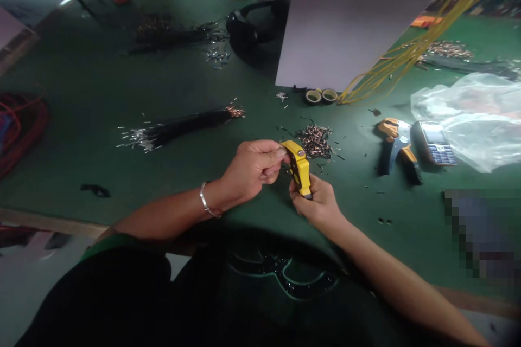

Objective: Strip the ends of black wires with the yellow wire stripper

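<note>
My right hand [317,200] is wrapped round a yellow wire stripper [299,165], which stands tilted above the green table. My left hand [256,165], with a silver bracelet at the wrist, is closed in a pinch at the upper end of the stripper. What its fingers hold there is hidden or too small to make out. Just beyond the stripper lies a pile of short dark and copper-coloured scraps [315,140]. To the left rests a bundle of black wires [187,126], with bare copper ends at one side and silvery tips at the other.
Two tape rolls [321,96] sit by a large white board [345,16]. On the right are orange-and-blue pliers [396,146], a keypad phone [435,142], clear plastic [480,119] and hanging yellow wires [423,43]. A red cable coil [22,127] lies far left.
</note>
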### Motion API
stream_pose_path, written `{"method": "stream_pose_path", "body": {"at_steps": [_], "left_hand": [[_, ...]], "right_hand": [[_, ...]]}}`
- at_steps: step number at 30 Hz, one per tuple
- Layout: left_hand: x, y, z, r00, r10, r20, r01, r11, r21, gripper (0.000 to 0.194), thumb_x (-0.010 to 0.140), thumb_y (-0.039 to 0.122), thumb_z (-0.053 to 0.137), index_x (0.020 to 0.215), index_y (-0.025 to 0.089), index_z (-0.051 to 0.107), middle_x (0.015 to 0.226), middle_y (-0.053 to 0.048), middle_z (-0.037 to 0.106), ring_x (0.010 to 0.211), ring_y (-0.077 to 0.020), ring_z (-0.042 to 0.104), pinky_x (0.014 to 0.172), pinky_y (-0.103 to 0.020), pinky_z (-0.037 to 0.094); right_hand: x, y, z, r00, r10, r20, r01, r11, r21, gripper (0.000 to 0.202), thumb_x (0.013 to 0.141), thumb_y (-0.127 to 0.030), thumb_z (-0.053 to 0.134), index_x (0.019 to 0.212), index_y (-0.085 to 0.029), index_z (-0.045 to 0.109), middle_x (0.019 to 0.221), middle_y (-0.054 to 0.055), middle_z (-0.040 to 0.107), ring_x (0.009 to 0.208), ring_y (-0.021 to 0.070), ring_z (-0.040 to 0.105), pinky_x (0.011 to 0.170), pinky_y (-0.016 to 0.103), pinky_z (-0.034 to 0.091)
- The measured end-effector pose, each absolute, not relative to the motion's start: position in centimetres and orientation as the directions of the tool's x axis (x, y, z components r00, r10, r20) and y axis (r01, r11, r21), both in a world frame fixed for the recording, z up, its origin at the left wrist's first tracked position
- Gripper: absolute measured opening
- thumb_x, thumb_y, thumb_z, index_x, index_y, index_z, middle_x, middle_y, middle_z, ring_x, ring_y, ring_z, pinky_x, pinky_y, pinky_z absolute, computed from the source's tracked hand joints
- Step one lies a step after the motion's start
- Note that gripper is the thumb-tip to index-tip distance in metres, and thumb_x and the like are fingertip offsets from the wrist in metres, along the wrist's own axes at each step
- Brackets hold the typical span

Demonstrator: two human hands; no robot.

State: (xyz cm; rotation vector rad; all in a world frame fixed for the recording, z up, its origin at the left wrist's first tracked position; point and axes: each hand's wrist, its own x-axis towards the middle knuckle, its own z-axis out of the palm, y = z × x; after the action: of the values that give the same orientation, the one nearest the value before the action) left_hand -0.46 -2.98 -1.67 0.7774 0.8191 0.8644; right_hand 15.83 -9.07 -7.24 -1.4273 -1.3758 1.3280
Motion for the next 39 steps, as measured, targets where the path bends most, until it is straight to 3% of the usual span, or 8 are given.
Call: {"method": "stream_pose_path", "body": {"at_steps": [7, 13, 18, 24, 39], "left_hand": [[-0.6, -2.8, -2.1, 0.415, 0.851, -0.322, -0.300, 0.462, 0.835, 0.021, 0.082, 0.016, 0.064, 0.062, 0.011, 0.063, 0.043, 0.006, 0.035, 0.038, -0.0017, 0.027, 0.041, -0.020, 0.017], [-1.0, -2.4, -3.2, 0.453, 0.801, -0.391, -0.281, 0.544, 0.791, 0.019, 0.082, 0.013, 0.063, 0.064, 0.010, 0.064, 0.044, 0.006, 0.036, 0.038, -0.0010, 0.025, 0.041, -0.020, 0.015], [-1.0, -2.1, -2.3, 0.455, 0.832, -0.317, -0.327, 0.488, 0.810, 0.018, 0.084, 0.011, 0.057, 0.067, 0.010, 0.063, 0.042, 0.007, 0.035, 0.036, -0.0019, 0.025, 0.041, -0.020, 0.017], [-1.1, -1.9, -1.6, 0.412, 0.850, -0.327, -0.338, 0.476, 0.812, 0.018, 0.083, 0.012, 0.057, 0.066, 0.011, 0.062, 0.040, 0.007, 0.035, 0.034, -0.0019, 0.024, 0.040, -0.019, 0.018], [-0.8, -2.2, -1.3, 0.372, 0.900, -0.228, -0.360, 0.367, 0.858, 0.014, 0.084, 0.019, 0.059, 0.071, 0.014, 0.061, 0.042, 0.007, 0.038, 0.036, -0.0037, 0.029, 0.040, -0.020, 0.024]], "right_hand": [[16.6, -8.9, -7.7, -0.125, 0.976, -0.178, 0.179, -0.154, -0.972, 0.011, 0.065, -0.014, 0.056, 0.075, -0.018, 0.056, 0.055, -0.005, 0.052, 0.043, 0.0089, 0.045, 0.044, 0.024, 0.036], [18.2, -7.7, -6.2, 0.040, 0.975, -0.219, 0.013, -0.219, -0.976, 0.013, 0.064, -0.016, 0.062, 0.073, -0.019, 0.054, 0.046, -0.008, 0.049, 0.035, 0.0088, 0.044, 0.038, 0.023, 0.036], [17.9, -7.6, -6.3, -0.065, 0.963, -0.260, -0.136, -0.267, -0.954, 0.015, 0.062, -0.014, 0.062, 0.074, -0.019, 0.054, 0.049, -0.006, 0.052, 0.035, 0.0089, 0.044, 0.037, 0.024, 0.036], [17.2, -7.5, -7.0, -0.231, 0.942, -0.242, -0.278, -0.303, -0.912, 0.024, 0.059, -0.010, 0.059, 0.081, -0.018, 0.055, 0.056, -0.005, 0.053, 0.045, 0.0110, 0.048, 0.047, 0.028, 0.042], [16.9, -7.6, -6.7, -0.314, 0.917, -0.247, -0.264, -0.334, -0.905, 0.036, 0.059, -0.011, 0.060, 0.094, -0.017, 0.059, 0.073, 0.000, 0.063, 0.065, 0.0158, 0.059, 0.068, 0.034, 0.048]]}}
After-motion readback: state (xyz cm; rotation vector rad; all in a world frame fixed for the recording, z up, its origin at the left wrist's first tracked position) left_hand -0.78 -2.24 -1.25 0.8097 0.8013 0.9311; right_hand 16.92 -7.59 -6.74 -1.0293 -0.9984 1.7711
